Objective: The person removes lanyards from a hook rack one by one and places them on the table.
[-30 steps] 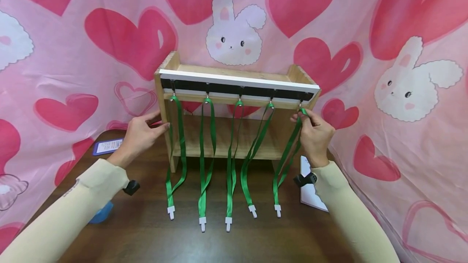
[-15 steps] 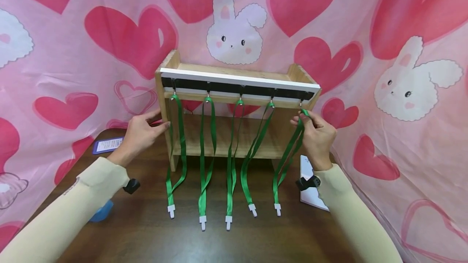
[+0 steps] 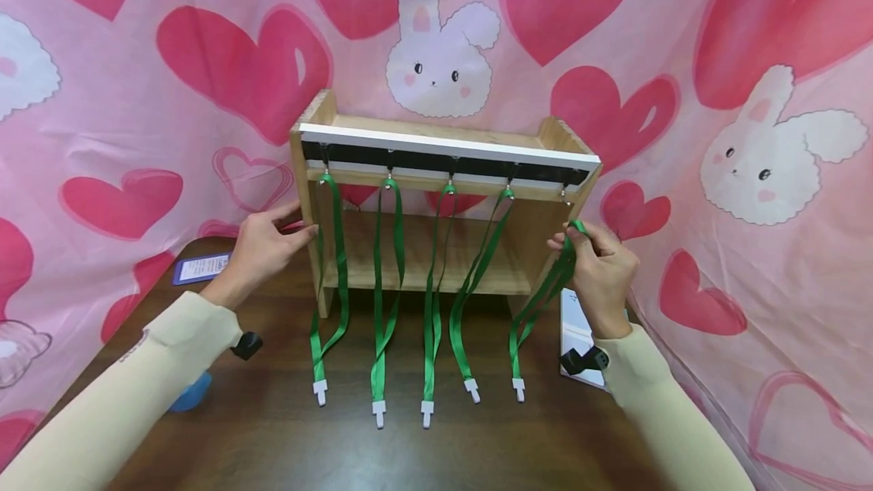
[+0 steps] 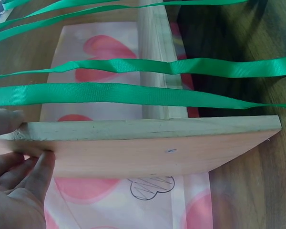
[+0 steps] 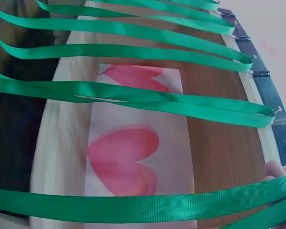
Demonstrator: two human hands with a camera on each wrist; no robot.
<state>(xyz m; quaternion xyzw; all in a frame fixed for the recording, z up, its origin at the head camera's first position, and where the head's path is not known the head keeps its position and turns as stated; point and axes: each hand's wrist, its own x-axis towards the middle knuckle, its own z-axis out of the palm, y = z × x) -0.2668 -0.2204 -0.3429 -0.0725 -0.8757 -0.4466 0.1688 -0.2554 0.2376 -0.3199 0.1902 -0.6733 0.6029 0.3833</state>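
Note:
A small wooden shelf carries a white-and-black strip with several hooks along its upper front. My left hand holds the front edge of the left side panel, thumb on one face and fingers on the other. At the right end, my right hand pinches the top loop of a green lanyard, below and apart from the rightmost hook. The lanyard's white clip dangles at its lower end. Several other green lanyards hang from the remaining hooks.
A blue-edged card holder lies on the brown table behind the left forearm. Partly hidden by that forearm is a blue object. A white flat item lies near the right wrist. Pink printed cloth surrounds the table.
My right hand has moved down and to the right with the lanyard's loop, which has come away from the rightmost hook. The left hand keeps its hold on the side panel.

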